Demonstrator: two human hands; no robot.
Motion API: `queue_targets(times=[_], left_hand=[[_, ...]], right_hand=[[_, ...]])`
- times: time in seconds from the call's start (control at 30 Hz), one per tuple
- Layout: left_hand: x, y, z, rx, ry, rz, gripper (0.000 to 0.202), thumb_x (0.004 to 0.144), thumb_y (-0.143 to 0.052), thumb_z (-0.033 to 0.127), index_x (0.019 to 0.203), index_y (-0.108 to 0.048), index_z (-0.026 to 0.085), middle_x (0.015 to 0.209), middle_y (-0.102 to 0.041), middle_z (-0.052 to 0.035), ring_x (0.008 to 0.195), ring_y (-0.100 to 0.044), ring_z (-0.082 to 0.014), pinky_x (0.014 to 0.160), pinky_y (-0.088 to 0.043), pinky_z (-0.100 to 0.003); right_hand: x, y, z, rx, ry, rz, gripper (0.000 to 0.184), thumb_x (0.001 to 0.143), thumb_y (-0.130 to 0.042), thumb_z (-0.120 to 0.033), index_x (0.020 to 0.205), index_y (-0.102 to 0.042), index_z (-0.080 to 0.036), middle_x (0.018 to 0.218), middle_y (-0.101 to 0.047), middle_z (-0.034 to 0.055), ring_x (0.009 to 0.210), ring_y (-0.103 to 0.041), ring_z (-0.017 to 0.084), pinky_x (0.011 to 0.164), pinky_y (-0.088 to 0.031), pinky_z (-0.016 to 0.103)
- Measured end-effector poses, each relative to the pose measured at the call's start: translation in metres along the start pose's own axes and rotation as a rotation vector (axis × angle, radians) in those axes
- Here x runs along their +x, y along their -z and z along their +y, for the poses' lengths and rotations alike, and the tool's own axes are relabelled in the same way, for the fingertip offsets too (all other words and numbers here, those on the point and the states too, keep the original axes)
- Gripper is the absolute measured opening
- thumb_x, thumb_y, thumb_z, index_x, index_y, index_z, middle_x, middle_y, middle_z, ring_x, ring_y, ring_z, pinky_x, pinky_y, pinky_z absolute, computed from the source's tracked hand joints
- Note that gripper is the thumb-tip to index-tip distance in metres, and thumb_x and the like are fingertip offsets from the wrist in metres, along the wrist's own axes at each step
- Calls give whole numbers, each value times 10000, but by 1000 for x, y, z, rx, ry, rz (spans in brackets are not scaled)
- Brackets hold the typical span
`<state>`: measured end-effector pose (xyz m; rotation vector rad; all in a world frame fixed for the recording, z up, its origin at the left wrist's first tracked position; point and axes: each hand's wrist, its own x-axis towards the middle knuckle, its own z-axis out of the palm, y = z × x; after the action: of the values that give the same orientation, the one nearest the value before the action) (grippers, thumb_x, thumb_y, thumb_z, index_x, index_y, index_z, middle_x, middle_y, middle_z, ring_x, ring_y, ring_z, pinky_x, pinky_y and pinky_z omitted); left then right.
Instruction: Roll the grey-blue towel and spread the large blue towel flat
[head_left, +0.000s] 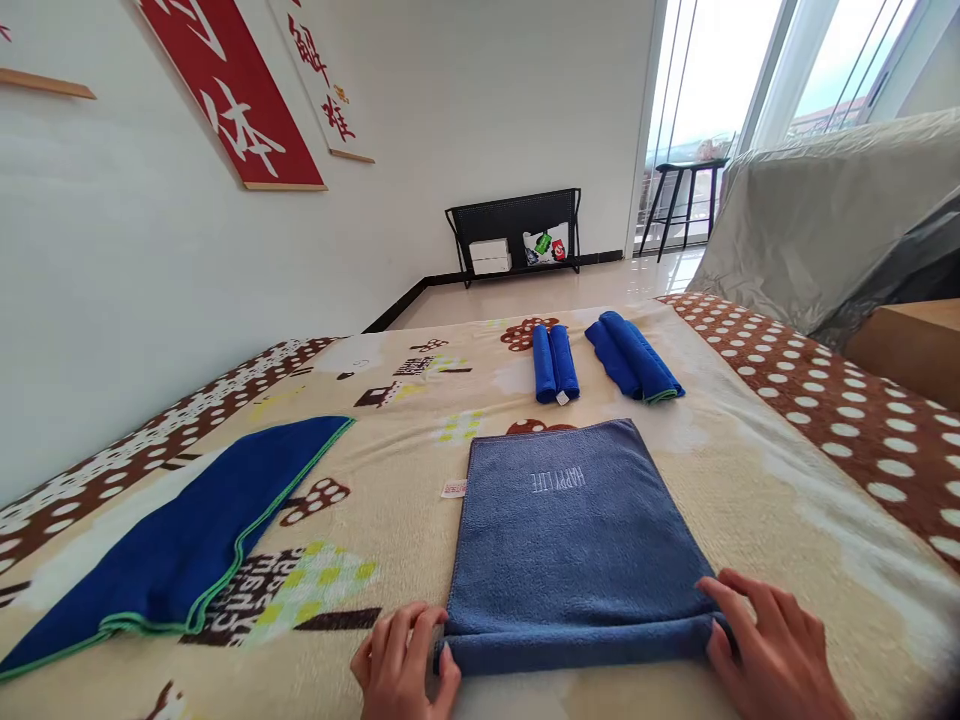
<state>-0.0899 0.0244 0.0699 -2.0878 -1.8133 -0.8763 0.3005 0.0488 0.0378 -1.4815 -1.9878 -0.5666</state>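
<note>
A grey-blue towel [570, 540] stitched with "HAPPY LIFE" lies flat in front of me, its near edge rolled into a narrow tube. My left hand [409, 660] grips the left end of that roll between thumb and fingers. At the roll's right end, my right hand [772, 640] pinches it the same way. A small white tag sticks out from the towel's left side. Off to the left lies a dark blue cloth [195, 530] with green edging, loosely folded.
Beyond the towel lie two blue rolled pieces side by side [555, 362] and another blue rolled cloth [634, 357]. All rest on a patterned blanket [405, 500] with a brown dotted border. A black rack [517, 228], a stool [686, 195] and a covered bulky item [840, 210] stand farther off.
</note>
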Motion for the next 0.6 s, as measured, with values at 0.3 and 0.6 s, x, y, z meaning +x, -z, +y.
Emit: queue_targets(times=[0.3, 0.6], left_hand=[[7, -51, 52, 19, -688, 67, 378, 898, -410, 45, 1155, -659, 167, 1125, -738, -23, 1151, -649, -144, 1045, -468, -276], [-8, -19, -5, 256, -477, -2, 380, 919, -486, 141, 1274, -622, 153, 1300, -654, -81, 1279, -567, -215, 1249, -71, -504]], right_hand=[[31, -25, -109, 398, 251, 150, 450, 979, -228, -175, 1117, -653, -227, 1277, -553, -65, 1263, -496, 34, 1190, -282, 202], [-14, 0, 11, -30, 251, -94, 520, 881, -465, -399, 1340, -552, -172, 1399, -460, 28, 1420, -370, 143, 1323, -75, 354]])
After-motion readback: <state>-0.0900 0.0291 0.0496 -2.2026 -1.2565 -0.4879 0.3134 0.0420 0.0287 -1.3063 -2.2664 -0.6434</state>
